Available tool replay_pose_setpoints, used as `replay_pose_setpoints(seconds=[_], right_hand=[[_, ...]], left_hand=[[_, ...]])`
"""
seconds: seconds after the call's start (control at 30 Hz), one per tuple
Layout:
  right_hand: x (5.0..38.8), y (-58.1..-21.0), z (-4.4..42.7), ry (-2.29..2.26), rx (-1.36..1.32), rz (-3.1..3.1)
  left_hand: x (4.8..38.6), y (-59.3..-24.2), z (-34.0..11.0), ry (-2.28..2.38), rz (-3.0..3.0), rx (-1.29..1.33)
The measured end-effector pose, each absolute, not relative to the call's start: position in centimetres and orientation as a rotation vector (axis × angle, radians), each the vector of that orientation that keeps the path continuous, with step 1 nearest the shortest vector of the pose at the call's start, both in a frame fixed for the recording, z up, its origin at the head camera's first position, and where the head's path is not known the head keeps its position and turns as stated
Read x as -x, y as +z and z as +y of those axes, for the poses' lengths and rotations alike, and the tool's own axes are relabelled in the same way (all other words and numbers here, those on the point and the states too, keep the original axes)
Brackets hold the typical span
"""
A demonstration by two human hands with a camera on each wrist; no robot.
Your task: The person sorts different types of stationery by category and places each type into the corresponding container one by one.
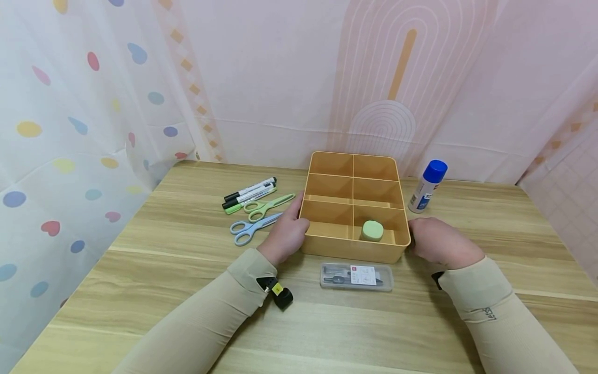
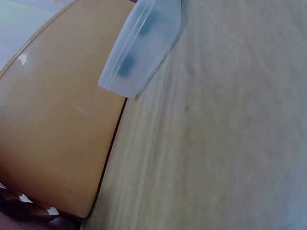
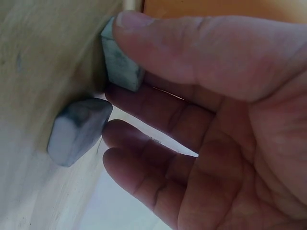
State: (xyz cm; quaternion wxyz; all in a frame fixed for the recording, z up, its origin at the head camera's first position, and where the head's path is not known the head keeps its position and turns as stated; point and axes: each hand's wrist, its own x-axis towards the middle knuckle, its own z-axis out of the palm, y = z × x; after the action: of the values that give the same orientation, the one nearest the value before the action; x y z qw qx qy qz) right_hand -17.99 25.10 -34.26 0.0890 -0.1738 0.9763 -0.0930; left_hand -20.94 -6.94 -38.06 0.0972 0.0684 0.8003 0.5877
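Observation:
My left hand (image 1: 286, 234) holds the left side of a tan organizer box (image 1: 350, 249) with six compartments, its thumb by the near corner. Beside the box's right wall is my right hand (image 1: 434, 240). In the right wrist view, the thumb and a finger of that hand pinch a small, whitish, worn eraser (image 3: 120, 62). A second greyish eraser (image 3: 79, 132) lies on the table just beyond the other fingertips. Both erasers are hidden in the head view. A light-green rounded item (image 1: 372, 230) sits in the box's near right compartment.
A clear compass case (image 1: 356, 277) lies in front of the box. To the left are green scissors (image 1: 266, 206), blue scissors (image 1: 252, 228) and several markers (image 1: 249, 193). A blue-capped glue stick (image 1: 427, 187) stands at the right. A patterned curtain (image 1: 271, 78) hangs behind the table.

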Motion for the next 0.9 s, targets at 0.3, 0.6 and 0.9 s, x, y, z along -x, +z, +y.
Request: replay_pose_setpoints(seconds=[0.3, 0.6, 0.9], right_hand=[[18.02, -34.32, 25.05, -0.301, 0.571, 2.94], [18.17, -34.4, 24.97, -0.338, 0.595, 2.953], [18.08, -34.36, 24.86, -0.391, 0.623, 2.992]], left_hand=[[20.88, -38.01, -6.94, 1.735, 2.378, -0.206], [20.84, -37.93, -6.94, 1.739, 2.378, -0.206], [20.95, -38.05, -6.94, 1.734, 2.382, -0.213]])
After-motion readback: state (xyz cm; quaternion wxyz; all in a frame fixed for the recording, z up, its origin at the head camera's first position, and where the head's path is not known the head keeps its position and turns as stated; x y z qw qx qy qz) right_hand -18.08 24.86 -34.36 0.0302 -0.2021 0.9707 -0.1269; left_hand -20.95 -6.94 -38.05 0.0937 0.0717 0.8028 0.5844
